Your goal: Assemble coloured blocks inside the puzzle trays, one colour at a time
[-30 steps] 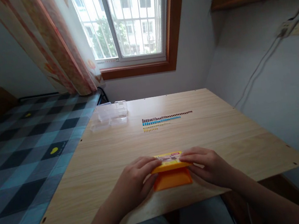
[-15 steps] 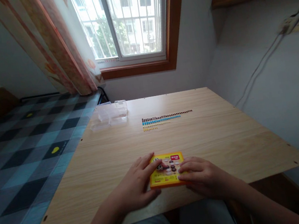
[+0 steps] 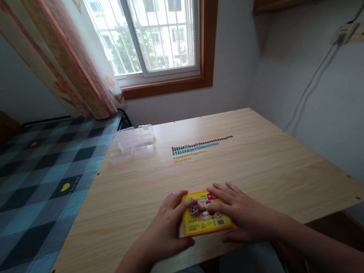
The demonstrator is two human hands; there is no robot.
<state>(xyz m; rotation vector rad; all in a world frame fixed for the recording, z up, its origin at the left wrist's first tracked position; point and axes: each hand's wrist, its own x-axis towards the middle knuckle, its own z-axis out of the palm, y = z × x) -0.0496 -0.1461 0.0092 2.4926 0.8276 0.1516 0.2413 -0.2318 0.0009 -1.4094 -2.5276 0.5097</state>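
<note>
yellow box [image 3: 205, 218]: near surface's [image 3: 257, 166] front edge, between hands | left hand [image 3: 167, 224]: grip spread, fingers touching box's left side | right hand [image 3: 243, 211]: grip spread, fingers over its right | I see rowed small pieces [image 3: 179, 152], clear containers [image 3: 137, 140] farther off

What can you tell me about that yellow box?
The yellow box is small, flat and nearly square, with an orange edge; it looks like plastic. Its printed top shows round dark and pale pieces, a red label in the far right corner and lettering too small to read. It looks closed and lies flat near the front edge of the wooden table. The left hand touches its left side, and the right hand its right, fingers covering part of the print.
</note>
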